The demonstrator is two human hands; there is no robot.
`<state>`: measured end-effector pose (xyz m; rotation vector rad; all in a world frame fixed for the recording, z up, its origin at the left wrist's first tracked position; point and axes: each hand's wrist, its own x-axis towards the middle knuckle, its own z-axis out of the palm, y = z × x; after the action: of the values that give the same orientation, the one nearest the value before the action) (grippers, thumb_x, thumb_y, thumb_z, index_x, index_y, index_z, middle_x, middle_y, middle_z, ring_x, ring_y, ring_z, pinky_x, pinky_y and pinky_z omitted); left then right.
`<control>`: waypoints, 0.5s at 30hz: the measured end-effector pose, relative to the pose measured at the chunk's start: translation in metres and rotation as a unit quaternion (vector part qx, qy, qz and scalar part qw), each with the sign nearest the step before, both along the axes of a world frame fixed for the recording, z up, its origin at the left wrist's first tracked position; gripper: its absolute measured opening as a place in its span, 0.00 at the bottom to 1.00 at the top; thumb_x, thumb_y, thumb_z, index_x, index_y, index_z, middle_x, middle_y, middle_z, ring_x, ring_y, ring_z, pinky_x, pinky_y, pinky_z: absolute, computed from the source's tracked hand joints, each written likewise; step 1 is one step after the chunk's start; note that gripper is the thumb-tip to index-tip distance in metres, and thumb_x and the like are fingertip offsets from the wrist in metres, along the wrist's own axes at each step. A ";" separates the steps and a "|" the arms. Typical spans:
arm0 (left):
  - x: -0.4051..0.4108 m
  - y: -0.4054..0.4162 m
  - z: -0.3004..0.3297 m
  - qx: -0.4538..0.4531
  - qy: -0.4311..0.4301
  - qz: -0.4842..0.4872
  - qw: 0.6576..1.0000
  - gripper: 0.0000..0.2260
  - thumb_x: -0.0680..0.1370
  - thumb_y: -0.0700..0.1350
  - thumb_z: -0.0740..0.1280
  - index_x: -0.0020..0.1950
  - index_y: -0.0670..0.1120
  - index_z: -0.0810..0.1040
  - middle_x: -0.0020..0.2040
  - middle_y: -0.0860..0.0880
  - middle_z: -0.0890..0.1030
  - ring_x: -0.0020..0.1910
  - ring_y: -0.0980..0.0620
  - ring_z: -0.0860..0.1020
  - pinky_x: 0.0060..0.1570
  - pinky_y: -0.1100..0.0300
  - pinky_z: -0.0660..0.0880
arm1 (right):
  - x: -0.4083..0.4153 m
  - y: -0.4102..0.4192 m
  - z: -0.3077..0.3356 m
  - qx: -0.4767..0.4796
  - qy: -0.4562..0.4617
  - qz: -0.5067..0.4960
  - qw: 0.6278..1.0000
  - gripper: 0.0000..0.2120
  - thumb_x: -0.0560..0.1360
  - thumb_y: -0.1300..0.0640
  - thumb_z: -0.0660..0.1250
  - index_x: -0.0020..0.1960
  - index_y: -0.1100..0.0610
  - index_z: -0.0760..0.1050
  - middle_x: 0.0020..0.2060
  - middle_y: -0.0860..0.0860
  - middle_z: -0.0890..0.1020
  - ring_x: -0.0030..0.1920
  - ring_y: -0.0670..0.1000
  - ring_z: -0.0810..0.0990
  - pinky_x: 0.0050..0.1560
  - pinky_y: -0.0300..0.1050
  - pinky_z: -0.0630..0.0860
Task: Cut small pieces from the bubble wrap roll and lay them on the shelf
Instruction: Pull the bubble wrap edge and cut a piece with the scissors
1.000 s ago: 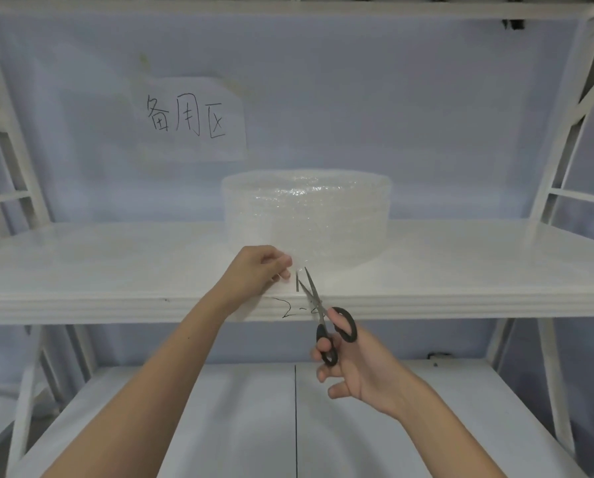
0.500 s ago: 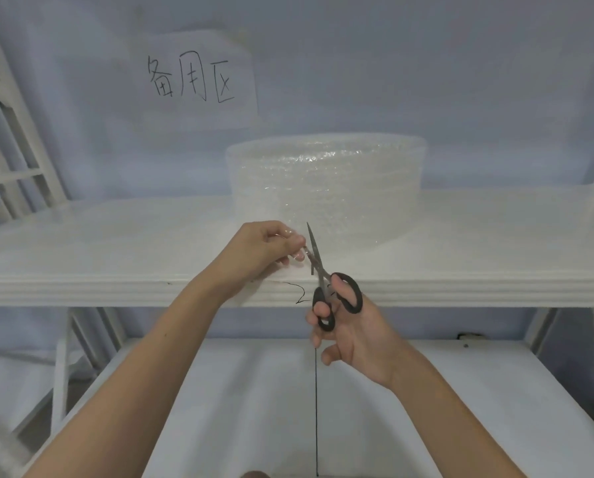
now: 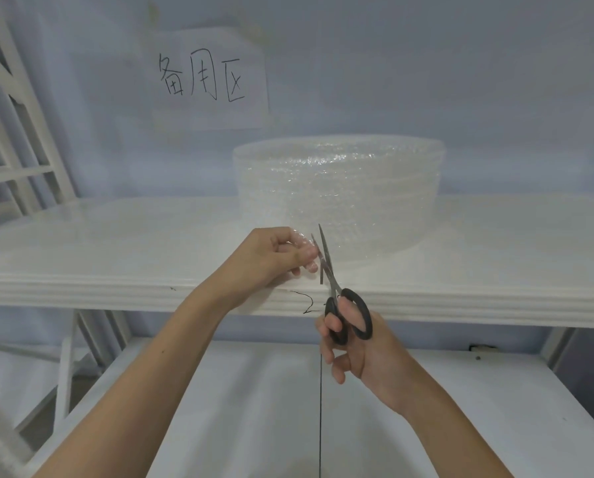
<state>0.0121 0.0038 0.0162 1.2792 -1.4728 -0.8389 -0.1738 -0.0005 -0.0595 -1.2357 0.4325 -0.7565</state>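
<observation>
The roll (image 3: 338,198) of bubble wrap stands on the shelf (image 3: 116,257), a wide, low drum of clear, glossy plastic, its wall pebbled with small bubbles that catch the light. It sits toward the middle of the board, back from the front edge. A loose flap of the wrap comes forward from the roll to the hands; it is so clear that its edges are hard to trace.

The left hand (image 3: 271,257) is closed, thumb and fingertips pinching the flap just above the shelf edge. The right hand (image 3: 361,346) grips the scissors (image 3: 337,288), thumb and fingers through the two black oval plastic loops. The thin grey metal blades point up and slightly left, parted a little at the tips, with the wrap between them, right beside the left fingertips.

The shelf is smooth and white with a faint sheen, and its front edge is moulded in ridges. A thin black squiggle (image 3: 307,303) is drawn on that edge, just left of the scissor handles. White slanted frame bars (image 3: 19,139) rise at the left. Behind, on the pale bluish wall, hangs a paper sheet (image 3: 207,79) with three handwritten black characters. A lower shelf (image 3: 254,408), also white and flat, lies beneath the forearms, with a dark seam running down its middle.
</observation>
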 end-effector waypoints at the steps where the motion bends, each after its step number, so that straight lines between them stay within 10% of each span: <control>1: 0.000 0.000 0.000 0.000 0.000 -0.004 1.000 0.05 0.76 0.44 0.71 0.41 0.47 0.79 0.37 0.48 0.85 0.29 0.59 0.75 0.28 0.70 0.69 | -0.001 0.000 0.001 -0.006 0.001 0.000 1.000 0.16 0.73 0.46 0.66 0.35 0.57 0.69 0.35 0.53 0.73 0.30 0.53 0.74 0.24 0.43 0.70; 15: 0.000 0.003 0.002 0.021 0.013 -0.034 0.999 0.05 0.76 0.41 0.71 0.40 0.46 0.79 0.35 0.49 0.84 0.28 0.58 0.75 0.31 0.69 0.72 | -0.008 0.004 0.014 -0.012 0.039 0.008 0.999 0.16 0.73 0.47 0.62 0.32 0.56 0.68 0.34 0.54 0.70 0.27 0.52 0.72 0.23 0.43 0.72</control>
<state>0.0123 0.0069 0.0179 1.2519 -1.4920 -0.9315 -0.1820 0.0038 -0.0457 -1.2923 0.4776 -0.7036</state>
